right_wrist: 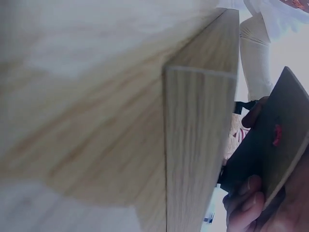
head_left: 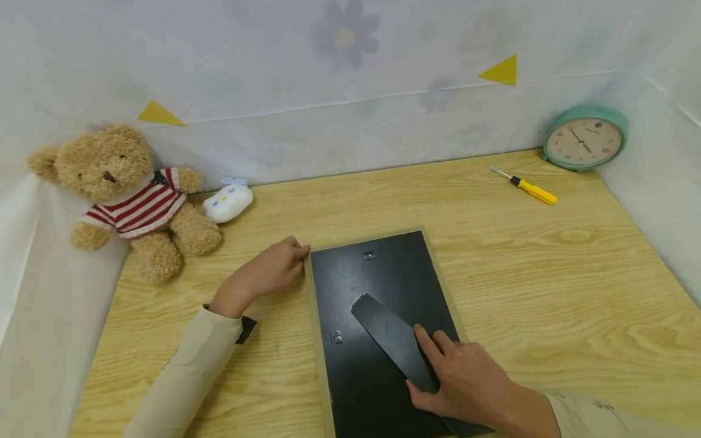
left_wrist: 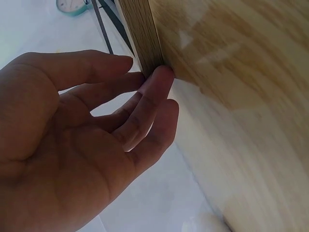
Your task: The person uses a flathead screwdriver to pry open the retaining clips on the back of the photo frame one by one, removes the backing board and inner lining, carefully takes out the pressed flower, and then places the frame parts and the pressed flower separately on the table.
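A picture frame (head_left: 345, 274) lies face down on the table, its black backing up inside a thin light-wood border. The support leg (head_left: 386, 337) of the frame slants across the backing. My right hand (head_left: 471, 380) grips this leg by its edges, thumb on one side and fingers on the other; in the right wrist view a small red piece shows on the leg (right_wrist: 268, 154). At the frame's far left corner is my left hand (head_left: 274, 267). Its loosely bent fingertips touch the wooden border (left_wrist: 140, 36) in the left wrist view, with the thumb held apart.
A teddy bear (head_left: 145, 210) in a striped shirt sits at the back left beside a small white plush (head_left: 229, 202). Toward the back right lie a yellow-handled screwdriver (head_left: 533, 190) and a green clock (head_left: 586, 139). A white patterned cloth (head_left: 274, 73) hangs behind the table.
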A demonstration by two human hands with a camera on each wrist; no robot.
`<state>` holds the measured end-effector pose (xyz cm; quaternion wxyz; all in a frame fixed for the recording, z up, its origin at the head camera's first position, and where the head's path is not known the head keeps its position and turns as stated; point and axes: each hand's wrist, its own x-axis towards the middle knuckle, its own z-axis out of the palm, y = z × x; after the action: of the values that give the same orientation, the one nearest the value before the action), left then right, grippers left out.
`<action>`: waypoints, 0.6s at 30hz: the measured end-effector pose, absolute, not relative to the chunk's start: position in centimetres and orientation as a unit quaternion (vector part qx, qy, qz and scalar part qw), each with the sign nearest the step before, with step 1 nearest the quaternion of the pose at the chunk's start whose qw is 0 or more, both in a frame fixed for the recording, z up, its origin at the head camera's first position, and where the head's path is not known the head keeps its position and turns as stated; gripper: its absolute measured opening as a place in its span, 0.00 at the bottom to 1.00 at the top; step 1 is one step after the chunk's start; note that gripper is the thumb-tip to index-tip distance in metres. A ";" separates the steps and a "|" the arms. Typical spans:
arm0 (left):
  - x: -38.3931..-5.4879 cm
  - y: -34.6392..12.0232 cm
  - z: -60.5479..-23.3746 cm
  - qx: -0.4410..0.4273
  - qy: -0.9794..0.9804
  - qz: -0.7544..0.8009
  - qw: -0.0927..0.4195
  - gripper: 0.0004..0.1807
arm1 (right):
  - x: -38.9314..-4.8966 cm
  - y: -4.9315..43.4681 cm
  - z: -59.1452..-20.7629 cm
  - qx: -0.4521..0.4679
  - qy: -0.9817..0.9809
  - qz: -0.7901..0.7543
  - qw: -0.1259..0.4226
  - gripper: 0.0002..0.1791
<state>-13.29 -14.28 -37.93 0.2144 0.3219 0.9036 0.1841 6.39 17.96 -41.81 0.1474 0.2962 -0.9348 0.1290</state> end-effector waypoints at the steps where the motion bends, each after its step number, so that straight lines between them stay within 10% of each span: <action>1: -13.3 -14.3 -38.0 0.321 0.904 0.184 0.215 0.23 | 6.4 18.0 -41.7 0.295 -0.935 0.131 0.148 0.43; 18: -12.9 -14.5 -38.2 0.308 0.906 0.206 0.203 0.26 | 6.3 18.1 -39.5 0.264 -0.941 0.138 0.163 0.44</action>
<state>-12.88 -14.50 -38.18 0.2032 0.3080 0.9064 0.2056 6.30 18.15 -39.46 0.1633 0.2641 -0.9406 0.1377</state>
